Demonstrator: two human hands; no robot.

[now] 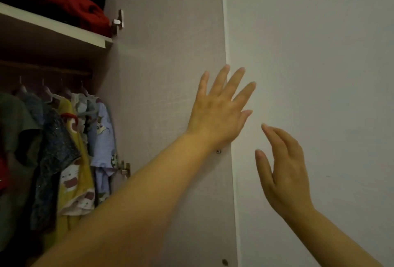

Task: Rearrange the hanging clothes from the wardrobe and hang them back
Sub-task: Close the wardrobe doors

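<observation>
The left hand [217, 113] is spread wide and flat, nothing gripped, right at the edge of the wardrobe door [166, 74], which has a pinkish, linen-like weave. The right hand [283, 173] is held loose and empty by the smooth white wall [319, 53]. The hanging clothes [70, 149], soft cartoon-print cotton mostly, are bunched on the rail [42, 70] far left, under a flat shelf [53, 25].

Matt woven-textured door [166, 96], shiny metal hinge [119, 21]

Two hands [217, 113] [283, 173], two hinges [119, 20] [125, 169], four hanger hooks [20, 80] [43, 83] [61, 83] [81, 86]
</observation>
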